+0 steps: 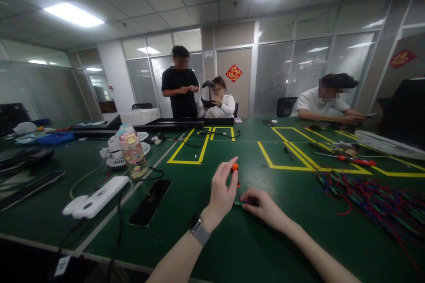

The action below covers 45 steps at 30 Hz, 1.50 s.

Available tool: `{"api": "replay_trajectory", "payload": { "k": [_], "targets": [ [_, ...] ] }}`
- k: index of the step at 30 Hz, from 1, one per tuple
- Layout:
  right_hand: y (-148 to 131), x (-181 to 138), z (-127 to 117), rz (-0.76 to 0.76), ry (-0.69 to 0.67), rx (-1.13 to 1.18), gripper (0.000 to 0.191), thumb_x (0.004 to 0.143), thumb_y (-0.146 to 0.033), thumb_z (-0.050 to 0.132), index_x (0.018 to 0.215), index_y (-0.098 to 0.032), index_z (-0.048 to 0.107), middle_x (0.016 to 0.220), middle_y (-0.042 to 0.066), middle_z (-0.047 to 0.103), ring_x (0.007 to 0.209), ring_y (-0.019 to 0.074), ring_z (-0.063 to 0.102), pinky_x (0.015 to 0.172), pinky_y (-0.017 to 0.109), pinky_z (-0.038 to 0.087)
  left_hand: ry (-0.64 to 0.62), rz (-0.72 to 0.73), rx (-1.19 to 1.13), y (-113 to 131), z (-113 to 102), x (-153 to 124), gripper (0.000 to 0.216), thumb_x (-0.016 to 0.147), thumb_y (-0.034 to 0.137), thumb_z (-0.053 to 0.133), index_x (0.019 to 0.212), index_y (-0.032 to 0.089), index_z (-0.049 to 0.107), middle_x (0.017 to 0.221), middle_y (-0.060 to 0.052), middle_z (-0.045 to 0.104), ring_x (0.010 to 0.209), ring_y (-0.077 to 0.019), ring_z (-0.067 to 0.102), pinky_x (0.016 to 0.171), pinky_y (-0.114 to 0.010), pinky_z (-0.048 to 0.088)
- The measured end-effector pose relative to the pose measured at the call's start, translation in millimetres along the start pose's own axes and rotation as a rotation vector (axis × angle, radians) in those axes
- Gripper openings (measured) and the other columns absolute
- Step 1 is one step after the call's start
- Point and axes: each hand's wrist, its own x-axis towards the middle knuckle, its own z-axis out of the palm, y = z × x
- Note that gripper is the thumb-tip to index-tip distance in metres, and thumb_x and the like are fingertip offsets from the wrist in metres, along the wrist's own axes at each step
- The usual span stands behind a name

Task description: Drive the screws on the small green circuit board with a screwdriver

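My left hand [223, 188], with a watch on its wrist, is closed around the upper part of a screwdriver [236, 169] with an orange and black handle. The screwdriver stands nearly upright, its thin shaft pointing down. At its lower end lies a small green circuit board [237, 203] on the green table. My right hand [260, 207] pinches the board's right side with thumb and fingers. Whether the tip sits in a screw is too small to tell.
To the right lie a heap of red and blue wired boards [368, 203] and a red-handled screwdriver [357, 160]. Leftward are a phone [150, 203], a white power strip [101, 196] and a bottle [133, 154]. Yellow tape [184, 162] marks the table. Several people are across it.
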Motion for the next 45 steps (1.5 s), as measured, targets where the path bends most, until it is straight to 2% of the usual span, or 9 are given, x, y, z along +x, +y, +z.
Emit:
{"api": "replay_trajectory", "payload": {
  "k": [6, 12, 17, 23, 28, 36, 40, 45],
  "targets": [
    [-1.5, -0.3, -0.5, 0.016, -0.006, 0.007, 0.012, 0.076, -0.017, 0.063, 0.086, -0.016, 0.071, 0.086, 0.005, 0.068, 0.078, 0.0187, 0.061, 0.072, 0.028, 0.047, 0.031, 0.034, 0.012, -1.3, -0.1, -0.3, 0.029, 0.092, 0.020, 0.057, 0.121, 0.023, 0.061, 0.095, -0.003, 0.058, 0.087, -0.0166, 0.058, 0.078, -0.028, 0.049],
    [3.2, 1.1, 2.0, 0.010, 0.002, 0.006, 0.012, 0.076, -0.017, 0.064, 0.086, -0.016, 0.070, 0.085, 0.005, 0.068, 0.078, 0.0188, 0.061, 0.071, 0.028, 0.047, -0.024, -0.021, -0.022, -2.8, 0.4, -0.7, 0.038, 0.100, 0.020, 0.041, 0.136, 0.025, 0.050, 0.103, -0.005, 0.059, 0.092, -0.0163, 0.058, 0.084, -0.029, 0.049],
    [5.4, 1.6, 2.8, 0.001, -0.004, 0.009, 0.013, 0.076, -0.016, 0.064, 0.087, -0.016, 0.071, 0.085, 0.005, 0.068, 0.079, 0.0189, 0.061, 0.071, 0.028, 0.046, 0.029, -0.003, -0.004, -3.2, 0.4, 0.1, 0.029, 0.096, 0.022, 0.051, 0.124, 0.024, 0.060, 0.098, -0.004, 0.059, 0.090, -0.0171, 0.058, 0.081, -0.029, 0.049],
    [3.4, 1.2, 1.0, 0.004, -0.001, 0.006, 0.012, 0.076, -0.017, 0.064, 0.085, -0.016, 0.071, 0.085, 0.004, 0.068, 0.078, 0.0191, 0.061, 0.071, 0.029, 0.047, -0.028, -0.008, -0.003, -2.7, 1.2, -0.4, 0.042, 0.098, 0.020, 0.044, 0.140, 0.025, 0.046, 0.106, -0.006, 0.062, 0.094, -0.0173, 0.060, 0.084, -0.030, 0.050],
    [1.1, 1.0, 0.3, 0.007, -0.003, 0.012, 0.012, 0.076, -0.016, 0.064, 0.086, -0.015, 0.071, 0.085, 0.005, 0.067, 0.079, 0.0193, 0.061, 0.072, 0.029, 0.046, 0.017, 0.015, 0.001, -1.8, 0.4, 0.1, 0.033, 0.093, 0.020, 0.055, 0.126, 0.024, 0.058, 0.099, -0.004, 0.061, 0.092, -0.0176, 0.060, 0.083, -0.030, 0.050],
    [-0.8, 0.3, -0.8, 0.011, -0.010, -0.002, 0.012, 0.077, -0.017, 0.064, 0.086, -0.016, 0.071, 0.085, 0.004, 0.067, 0.079, 0.0190, 0.061, 0.072, 0.029, 0.047, -0.028, -0.018, 0.012, -0.5, 0.2, 0.2, 0.039, 0.097, 0.019, 0.048, 0.135, 0.025, 0.050, 0.109, -0.006, 0.061, 0.098, -0.0179, 0.059, 0.088, -0.031, 0.050],
    [0.9, 0.6, -0.1, 0.009, -0.010, -0.004, 0.012, 0.076, -0.017, 0.064, 0.086, -0.016, 0.071, 0.084, 0.004, 0.067, 0.078, 0.0190, 0.061, 0.072, 0.029, 0.046, -0.033, -0.016, 0.008, -0.7, 0.1, 0.0, 0.038, 0.096, 0.019, 0.049, 0.134, 0.025, 0.052, 0.105, -0.005, 0.062, 0.096, -0.0179, 0.060, 0.087, -0.031, 0.051],
    [3.6, 1.4, 0.9, 0.005, -0.010, 0.000, 0.013, 0.076, -0.017, 0.064, 0.086, -0.016, 0.071, 0.084, 0.005, 0.068, 0.078, 0.0193, 0.061, 0.071, 0.029, 0.047, 0.001, 0.011, -0.001, -0.4, -0.4, 0.3, 0.037, 0.096, 0.017, 0.047, 0.133, 0.023, 0.053, 0.111, -0.007, 0.061, 0.103, -0.0191, 0.059, 0.092, -0.034, 0.049]
  ]
}}
